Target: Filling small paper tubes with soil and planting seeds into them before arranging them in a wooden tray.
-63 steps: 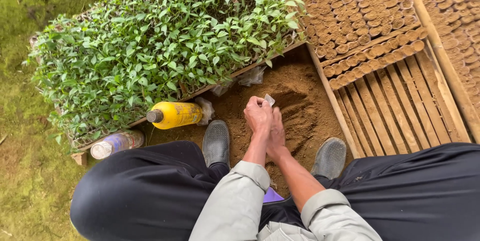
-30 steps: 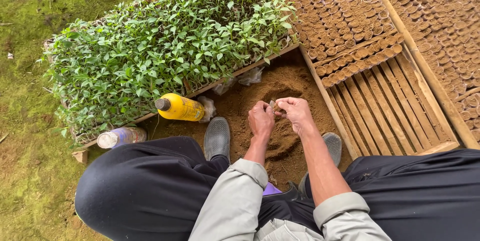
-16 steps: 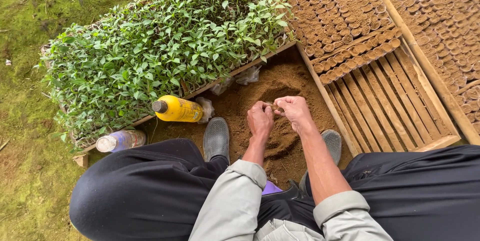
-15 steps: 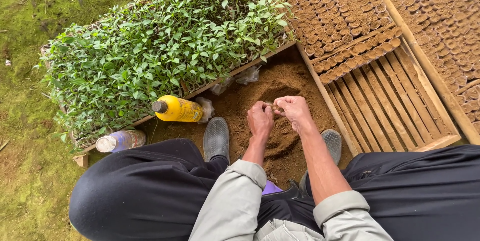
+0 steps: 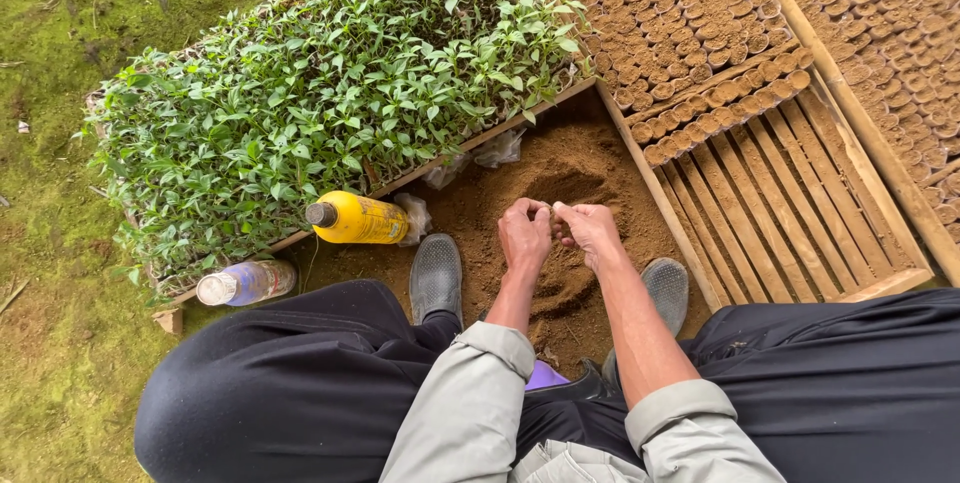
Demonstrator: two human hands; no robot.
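Outdoors on mossy ground, left hand [image 5: 524, 234] and right hand [image 5: 588, 229] pinch one small soil-filled pot [image 5: 551, 215] over the soil heap [image 5: 560, 178]; far wooden tray [image 5: 800, 158] mostly filled, near slats bare.

Green seedlings [image 5: 330, 103], yellow bottle [image 5: 360, 220], brown soil [image 5: 560, 183], grey shoes [image 5: 436, 278], black trousers [image 5: 290, 383].

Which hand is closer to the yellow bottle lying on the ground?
The left hand. It is over the soil pile, just right of the yellow bottle. The right hand is further right, on the far side of the left hand.
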